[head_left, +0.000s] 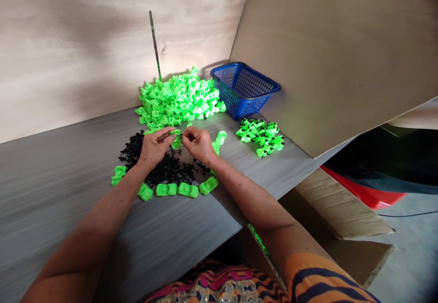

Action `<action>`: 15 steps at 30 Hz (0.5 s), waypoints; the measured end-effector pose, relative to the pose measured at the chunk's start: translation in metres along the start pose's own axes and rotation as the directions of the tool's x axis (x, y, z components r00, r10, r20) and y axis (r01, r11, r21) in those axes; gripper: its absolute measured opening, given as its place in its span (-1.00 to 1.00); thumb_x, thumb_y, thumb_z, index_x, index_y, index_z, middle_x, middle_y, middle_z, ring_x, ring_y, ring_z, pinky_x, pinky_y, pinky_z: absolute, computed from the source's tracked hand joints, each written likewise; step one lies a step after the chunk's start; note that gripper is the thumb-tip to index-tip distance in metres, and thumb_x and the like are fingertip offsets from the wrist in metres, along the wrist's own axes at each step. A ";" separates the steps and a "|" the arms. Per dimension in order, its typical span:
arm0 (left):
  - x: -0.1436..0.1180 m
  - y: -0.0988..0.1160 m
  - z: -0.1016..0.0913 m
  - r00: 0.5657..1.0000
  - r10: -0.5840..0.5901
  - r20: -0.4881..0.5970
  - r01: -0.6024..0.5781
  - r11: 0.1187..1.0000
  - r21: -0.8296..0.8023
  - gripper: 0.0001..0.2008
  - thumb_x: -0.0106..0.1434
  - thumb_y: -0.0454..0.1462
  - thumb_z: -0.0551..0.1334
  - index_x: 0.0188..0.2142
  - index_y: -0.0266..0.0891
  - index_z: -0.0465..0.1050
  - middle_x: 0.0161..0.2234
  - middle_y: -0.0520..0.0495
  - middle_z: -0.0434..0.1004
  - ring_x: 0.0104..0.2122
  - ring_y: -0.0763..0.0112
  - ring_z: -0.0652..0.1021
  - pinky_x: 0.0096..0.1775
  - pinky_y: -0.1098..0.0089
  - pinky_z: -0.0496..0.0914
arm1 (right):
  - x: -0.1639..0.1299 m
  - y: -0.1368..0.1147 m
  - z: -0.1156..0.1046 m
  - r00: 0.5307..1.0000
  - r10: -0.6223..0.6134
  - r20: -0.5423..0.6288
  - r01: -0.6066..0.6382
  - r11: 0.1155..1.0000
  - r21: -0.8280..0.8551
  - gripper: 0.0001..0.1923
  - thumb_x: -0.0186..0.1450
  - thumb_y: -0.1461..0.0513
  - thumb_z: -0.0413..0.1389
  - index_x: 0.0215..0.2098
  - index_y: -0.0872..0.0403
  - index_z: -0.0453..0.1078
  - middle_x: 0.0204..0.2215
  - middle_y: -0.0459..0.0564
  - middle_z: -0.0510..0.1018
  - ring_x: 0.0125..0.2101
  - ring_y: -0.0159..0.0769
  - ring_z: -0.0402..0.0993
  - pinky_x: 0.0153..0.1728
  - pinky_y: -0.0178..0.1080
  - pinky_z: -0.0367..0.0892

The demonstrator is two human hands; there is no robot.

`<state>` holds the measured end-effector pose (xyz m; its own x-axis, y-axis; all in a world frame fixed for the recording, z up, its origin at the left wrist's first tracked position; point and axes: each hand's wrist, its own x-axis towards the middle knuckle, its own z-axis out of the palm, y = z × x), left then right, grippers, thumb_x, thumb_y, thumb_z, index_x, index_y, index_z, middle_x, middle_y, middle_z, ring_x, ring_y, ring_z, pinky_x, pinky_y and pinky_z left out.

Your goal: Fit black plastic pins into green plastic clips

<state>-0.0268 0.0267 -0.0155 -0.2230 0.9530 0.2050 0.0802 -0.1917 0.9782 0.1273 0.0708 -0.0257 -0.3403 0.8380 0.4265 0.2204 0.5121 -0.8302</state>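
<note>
Soft daylight, glaring green heap (178, 97), warped edges

Both forearms are bare; an orange short sleeve with dark navy stripes (328, 278) covers the right upper arm.

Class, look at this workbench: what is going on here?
A person holds one small green plastic part between the left hand and the right hand, above a heap of black pieces. A big pile of green parts lies behind, a blue basket beside it, and a smaller green group to the right.
</note>
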 end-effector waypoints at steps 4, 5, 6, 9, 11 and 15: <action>0.000 0.001 0.000 1.000 0.005 0.003 -0.005 1.000 0.015 -0.59 -0.06 -0.07 0.50 -0.26 -0.28 0.67 -0.38 -0.07 0.65 -0.33 0.31 0.60 -0.34 0.44 0.45 | -0.001 0.003 0.004 0.999 -0.004 -0.047 0.005 1.000 0.031 -0.84 0.19 0.23 0.05 -0.54 0.04 0.21 -0.60 -0.21 0.28 -0.51 -0.45 0.19 -0.40 -0.35 0.17; 0.000 0.001 0.000 1.000 0.001 0.008 -0.001 1.000 0.018 -0.58 -0.06 -0.06 0.50 -0.25 -0.28 0.67 -0.38 -0.07 0.64 -0.34 0.33 0.60 -0.36 0.45 0.44 | 0.000 0.004 0.004 0.999 -0.007 -0.053 0.009 0.999 0.040 -0.84 0.19 0.23 0.05 -0.54 0.03 0.21 -0.60 -0.21 0.28 -0.51 -0.45 0.18 -0.40 -0.35 0.16; -0.001 0.001 0.000 1.000 -0.004 0.013 0.003 1.000 0.019 -0.57 -0.06 -0.05 0.49 -0.25 -0.27 0.67 -0.39 -0.06 0.64 -0.36 0.34 0.58 -0.39 0.46 0.42 | 0.000 0.005 0.005 0.999 -0.008 -0.054 0.011 0.999 0.051 -0.84 0.19 0.23 0.05 -0.55 0.03 0.21 -0.60 -0.22 0.28 -0.52 -0.46 0.17 -0.40 -0.35 0.16; -0.001 -0.001 0.000 1.000 -0.002 0.018 0.002 1.000 0.014 -0.57 -0.06 -0.05 0.49 -0.24 -0.27 0.66 -0.45 -0.02 0.59 -0.44 0.42 0.52 -0.46 0.50 0.36 | 0.001 0.010 0.007 0.999 -0.005 -0.044 0.009 0.996 0.094 -0.84 0.17 0.22 0.05 -0.55 0.04 0.22 -0.61 -0.21 0.27 -0.52 -0.46 0.16 -0.41 -0.35 0.15; -0.001 -0.003 0.001 1.000 0.006 0.017 -0.007 1.000 0.011 -0.59 -0.05 -0.07 0.49 -0.25 -0.27 0.66 -0.50 0.02 0.53 -0.50 0.48 0.47 -0.49 0.51 0.32 | 0.003 0.014 0.008 0.999 -0.007 -0.034 0.011 0.992 0.129 -0.84 0.17 0.22 0.05 -0.56 0.04 0.22 -0.60 -0.21 0.27 -0.52 -0.46 0.16 -0.42 -0.35 0.15; 0.000 -0.008 0.001 1.000 0.029 0.004 -0.029 0.999 0.019 -0.64 -0.03 -0.12 0.46 -0.27 -0.30 0.66 -0.56 0.06 0.46 -0.54 0.50 0.42 -0.49 0.51 0.29 | 0.003 0.020 0.010 1.000 -0.009 0.006 0.009 0.991 0.130 -0.86 0.17 0.23 0.03 -0.55 0.04 0.24 -0.59 -0.20 0.27 -0.50 -0.44 0.19 -0.41 -0.35 0.14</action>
<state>-0.0263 0.0281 -0.0236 -0.2171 0.9478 0.2336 0.1051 -0.2152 0.9709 0.1213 0.0819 -0.0445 -0.3475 0.8320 0.4323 0.0965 0.4904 -0.8662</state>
